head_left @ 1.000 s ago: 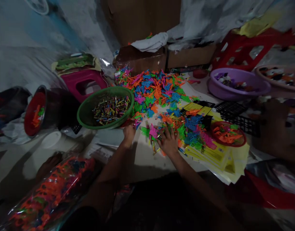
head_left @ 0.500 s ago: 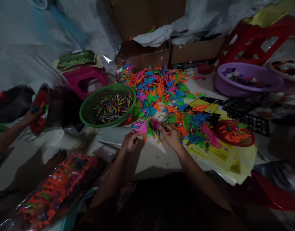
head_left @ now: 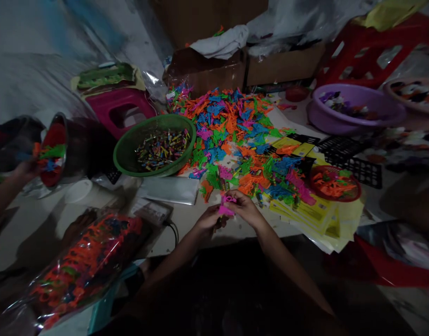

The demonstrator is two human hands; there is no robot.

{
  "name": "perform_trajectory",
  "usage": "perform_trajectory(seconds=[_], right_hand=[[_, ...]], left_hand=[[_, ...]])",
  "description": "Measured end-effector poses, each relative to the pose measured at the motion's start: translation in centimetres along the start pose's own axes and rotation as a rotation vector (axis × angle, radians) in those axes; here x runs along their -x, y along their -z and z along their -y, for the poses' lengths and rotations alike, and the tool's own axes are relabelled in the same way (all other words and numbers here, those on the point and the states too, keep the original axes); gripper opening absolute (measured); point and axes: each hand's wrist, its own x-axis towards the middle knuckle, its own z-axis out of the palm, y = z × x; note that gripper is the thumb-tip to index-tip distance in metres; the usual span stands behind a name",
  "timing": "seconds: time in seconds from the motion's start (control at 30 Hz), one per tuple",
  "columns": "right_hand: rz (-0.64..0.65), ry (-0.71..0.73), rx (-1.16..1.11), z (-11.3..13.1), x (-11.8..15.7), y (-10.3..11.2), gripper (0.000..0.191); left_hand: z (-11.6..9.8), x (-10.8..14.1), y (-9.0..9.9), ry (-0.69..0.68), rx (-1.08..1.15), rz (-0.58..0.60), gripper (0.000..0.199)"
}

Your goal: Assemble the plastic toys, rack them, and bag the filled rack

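Note:
A small bright pink plastic toy piece (head_left: 226, 205) is held between my two hands, low over the near edge of the table. My left hand (head_left: 210, 218) grips it from the left and below, fingers closed. From the right, my right hand (head_left: 244, 205) pinches its upper part. Just beyond lie a green piece (head_left: 213, 176) and an orange piece (head_left: 206, 190). A big heap of mixed toy pieces (head_left: 231, 121) in orange, blue, green and pink spreads behind them. The exact shape of the held piece is partly hidden by my fingers.
A green basin (head_left: 118, 161) of small coloured cylinders stands left of the heap. To the right are a red basket (head_left: 357, 193), yellow printed sheets (head_left: 315, 221) and a purple basin (head_left: 319, 119). Another person's hand (head_left: 27, 170) holds coloured pieces at far left, near a filled clear bag (head_left: 84, 266).
My hands have come together and nearer to me, from being apart at the heap's edge. The pink piece is now between both. The other person's hand shows more coloured pieces.

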Motion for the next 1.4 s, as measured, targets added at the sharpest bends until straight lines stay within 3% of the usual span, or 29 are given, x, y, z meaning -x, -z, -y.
perform_trajectory(seconds=[0.1,0.17,0.23,0.37,0.67,0.87,1.0,1.03,1.1,1.17,1.23,1.3,1.4], right_hand=[[-0.145,0.082,0.148,0.9,0.1,0.0,0.025],[-0.304,0.121,0.164,1.4,0.1,0.2,0.025],[-0.362,0.129,0.156,1.7,0.1,0.4,0.025],[-0.279,0.081,0.085,1.6,0.3,0.0,0.026],[-0.279,0.076,0.027,1.5,0.6,-0.7,0.027],[-0.343,0.118,0.162,1.0,0.8,-1.4,0.025],[-0.318,0.011,0.218,-0.3,-0.7,-0.5,0.029],[-0.318,-0.025,0.268,-0.5,-1.3,0.2,0.031],[-0.431,-0.039,0.467,-0.7,-2.3,1.9,0.035],[-0.654,0.057,0.734,-0.8,-2.9,3.5,0.041],[-0.751,0.186,0.930,-1.2,-3.0,4.2,0.044],[-0.579,0.268,1.002,-2.2,-2.6,3.8,0.037],[-0.223,0.361,0.961,-4.2,-1.8,2.0,0.029]], left_hand=[[-0.2,0.0,-0.3,-0.153,-0.039,-0.100,0.053],[-0.6,0.2,-0.4,-0.253,-0.061,-0.201,0.050],[-1.1,0.5,-0.3,-0.291,-0.095,-0.243,0.046],[-1.8,1.1,-0.2,-0.282,-0.135,-0.151,0.047],[-2.2,1.7,-0.3,-0.250,-0.086,-0.020,0.046],[-1.9,1.7,-0.9,-0.327,-0.243,-0.042,0.044],[-1.1,0.4,-0.3,-0.360,-0.419,-0.021,0.043],[-1.0,-0.2,0.2,-0.371,-0.506,-0.075,0.041],[-1.1,-1.4,1.5,-0.394,-0.745,-0.311,0.037],[-1.2,-2.5,2.9,-0.344,-0.994,-0.576,0.039],[-1.2,-3.3,4.0,-0.211,-1.156,-0.681,0.042],[-1.1,-3.7,4.5,-0.112,-1.233,-0.661,0.036],[-0.9,-3.4,4.5,-0.159,-1.302,-0.614,0.026]])
